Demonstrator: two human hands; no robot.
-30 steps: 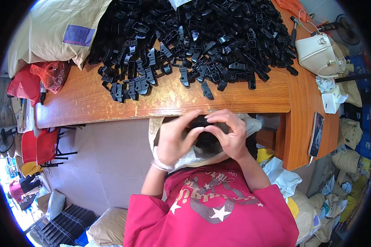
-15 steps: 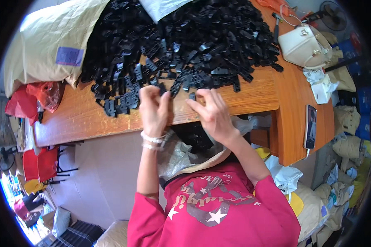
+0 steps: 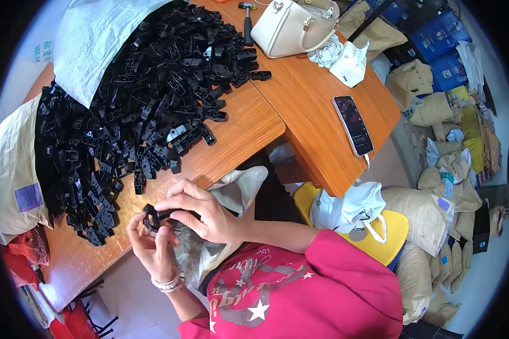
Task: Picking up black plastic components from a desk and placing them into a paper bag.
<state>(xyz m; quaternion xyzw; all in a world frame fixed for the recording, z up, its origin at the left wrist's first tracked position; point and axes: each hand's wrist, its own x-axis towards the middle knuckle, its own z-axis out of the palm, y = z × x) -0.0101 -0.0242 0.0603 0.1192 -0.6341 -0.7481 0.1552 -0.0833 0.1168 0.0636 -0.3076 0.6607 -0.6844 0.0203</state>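
Close to the table's front edge, my left hand (image 3: 154, 253) pinches a small black plastic part (image 3: 150, 218) upright between thumb and fingers. My right hand (image 3: 208, 216) comes in from the right, its fingers closed on a second black plastic part (image 3: 164, 214) that touches the first. How the two fit together is partly hidden by the fingers. Beyond my hands a large heap of similar black plastic parts (image 3: 175, 85) covers much of the wooden table (image 3: 240, 133). An open sack (image 3: 237, 198) sits across my lap, under my right forearm.
White and tan sacks (image 3: 17, 175) border the heap on the left, near a red plastic bag (image 3: 31, 247). At the right lie a hammer (image 3: 247, 25), a cream handbag (image 3: 285, 28), a white tissue pack (image 3: 350, 65) and a phone (image 3: 353, 125). Behind it a yellow chair (image 3: 398, 226) holds a white bag (image 3: 350, 206).
My hands were apart at the heap's near edge, each at small black parts; now they are together near my body with two parts touching. The view has turned to the right.
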